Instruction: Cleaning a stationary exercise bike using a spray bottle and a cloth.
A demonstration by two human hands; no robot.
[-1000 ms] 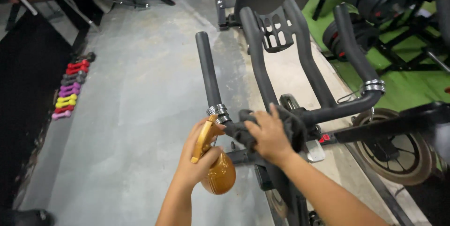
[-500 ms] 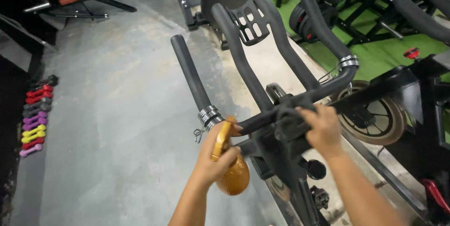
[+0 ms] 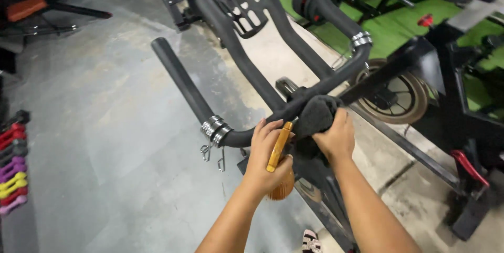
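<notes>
Left hand (image 3: 268, 161): fingers clenched around an amber spray bottle (image 3: 280, 179); its round body is mostly hidden behind the hand, only the trigger and lower curve showing. Right hand (image 3: 336, 137): fingers grasping a dark cloth (image 3: 315, 116), pressed onto the crossbar of the black handlebar (image 3: 252, 136) of an exercise bike; the palm side is out of sight. Bottle sits just beside the cloth, touching the bar's underside or nearly so; I cannot tell which. Flywheel (image 3: 391, 98) lies beyond the right hand. Coloured dumbbells (image 3: 11, 171) line the concrete floor (image 3: 105, 127), cut off at the left edge. Since half a second ago, the hands have drawn closer together and the cloth has moved leftward along the bar.
</notes>
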